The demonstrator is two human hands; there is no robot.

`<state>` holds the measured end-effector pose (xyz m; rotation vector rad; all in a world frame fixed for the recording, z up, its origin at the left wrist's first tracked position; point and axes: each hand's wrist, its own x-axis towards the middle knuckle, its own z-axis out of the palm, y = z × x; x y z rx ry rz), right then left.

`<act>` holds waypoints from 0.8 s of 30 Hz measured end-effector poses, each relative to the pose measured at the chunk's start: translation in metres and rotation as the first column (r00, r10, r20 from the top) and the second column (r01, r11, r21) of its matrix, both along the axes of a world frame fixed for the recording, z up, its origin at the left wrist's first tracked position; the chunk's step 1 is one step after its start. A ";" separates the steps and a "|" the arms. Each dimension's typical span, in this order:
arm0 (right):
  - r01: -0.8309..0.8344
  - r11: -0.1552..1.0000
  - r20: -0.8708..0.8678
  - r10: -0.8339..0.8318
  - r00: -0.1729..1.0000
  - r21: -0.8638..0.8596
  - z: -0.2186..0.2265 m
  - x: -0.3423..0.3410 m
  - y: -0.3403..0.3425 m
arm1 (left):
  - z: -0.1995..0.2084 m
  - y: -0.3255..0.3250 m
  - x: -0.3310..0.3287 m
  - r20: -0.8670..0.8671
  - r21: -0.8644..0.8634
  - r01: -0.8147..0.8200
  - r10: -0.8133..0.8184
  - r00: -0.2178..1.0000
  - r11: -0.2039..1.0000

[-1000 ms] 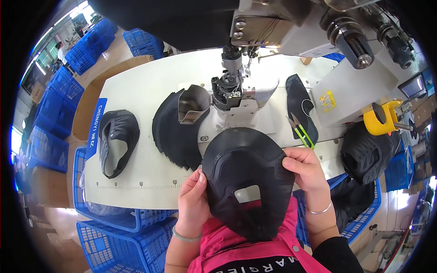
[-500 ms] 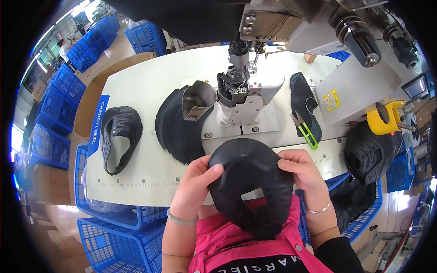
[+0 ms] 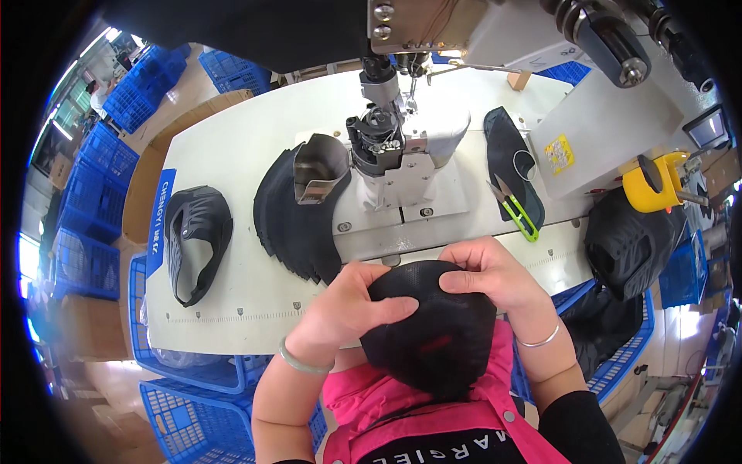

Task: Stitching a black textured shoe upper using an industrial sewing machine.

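Note:
A black shoe upper [image 3: 433,332] is stretched between my two hands at the table's front edge, over my pink apron. My left hand [image 3: 348,305] grips its left upper edge, thumb lying on top and fingers hidden underneath. On the upper right edge my right hand [image 3: 491,274] pinches the material, thumb on the surface. The upper bulges toward me, and a sliver of pink shows through it. Just beyond stands a post-bed sewing machine [image 3: 379,143], not touching the upper.
Black cut pieces [image 3: 286,224] lie fanned left of the machine, beside a metal guard [image 3: 321,166]. Another shoe upper [image 3: 197,243] rests further left. Green-handled thread snips [image 3: 519,213] lie on a dark piece [image 3: 502,139] at right. Blue crates [image 3: 193,414] stand below the table [image 3: 224,325].
Both hands have shifted inward along the upper's top edge, thumbs closer together. The upper has been bent, so its wide opening shows only as a sliver. The view has shifted slightly.

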<state>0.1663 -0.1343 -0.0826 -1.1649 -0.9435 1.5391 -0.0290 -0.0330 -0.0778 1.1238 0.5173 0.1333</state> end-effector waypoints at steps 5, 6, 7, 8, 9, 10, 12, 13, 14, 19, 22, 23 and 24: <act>-0.012 1.000 -0.037 0.012 0.999 -0.017 -0.008 0.004 0.006 | -0.011 -0.017 -0.001 0.156 -0.156 -0.054 0.079 0.985 0.986; -0.032 0.999 -0.067 0.031 0.997 -0.022 -0.006 0.005 0.007 | -0.010 -0.020 -0.002 0.151 -0.156 -0.053 0.077 0.986 0.986; -0.053 0.998 -0.097 0.050 0.994 -0.027 -0.004 0.005 0.007 | -0.004 -0.024 -0.004 0.180 -0.299 -0.082 0.140 0.974 0.951; -0.046 0.998 -0.102 0.043 0.994 -0.031 -0.003 0.005 0.007 | 0.000 -0.027 -0.004 0.198 -0.440 -0.099 0.204 0.959 0.893; -0.065 0.998 -0.121 0.061 0.991 -0.025 -0.003 0.004 0.006 | 0.001 -0.030 -0.005 0.193 -0.443 -0.096 0.199 0.961 0.891; -0.083 0.996 -0.139 0.080 0.987 -0.019 -0.002 0.003 0.006 | 0.001 -0.032 -0.005 0.177 -0.417 -0.125 0.216 0.960 0.900; -0.086 0.996 -0.129 0.083 0.988 -0.016 0.002 0.001 0.004 | 0.000 -0.035 -0.007 0.160 -0.389 -0.156 0.233 0.959 0.908; -0.091 0.996 -0.115 0.089 0.989 -0.013 0.004 0.001 0.003 | -0.003 -0.035 -0.009 0.146 -0.285 -0.179 0.227 0.963 0.942; -0.092 0.996 -0.119 0.090 0.989 -0.015 0.006 -0.001 0.002 | -0.004 -0.035 -0.010 0.131 -0.176 -0.201 0.225 0.965 0.964; 0.078 0.997 -0.086 -0.080 0.993 -0.020 0.015 -0.008 -0.007 | 0.002 -0.040 -0.008 0.279 0.663 -0.397 0.283 0.918 0.635; 0.158 0.987 -0.068 -0.159 0.985 -0.016 0.016 -0.014 -0.011 | 0.006 -0.045 -0.005 0.283 0.894 -0.353 0.264 0.922 0.276; 0.156 0.988 -0.068 -0.157 0.985 -0.021 0.015 -0.014 -0.014 | 0.004 -0.045 -0.004 0.280 0.893 -0.353 0.267 0.922 0.280; 0.168 0.985 -0.055 -0.169 0.984 -0.023 0.014 -0.014 -0.016 | 0.003 -0.045 -0.004 0.296 0.890 -0.363 0.255 0.921 0.276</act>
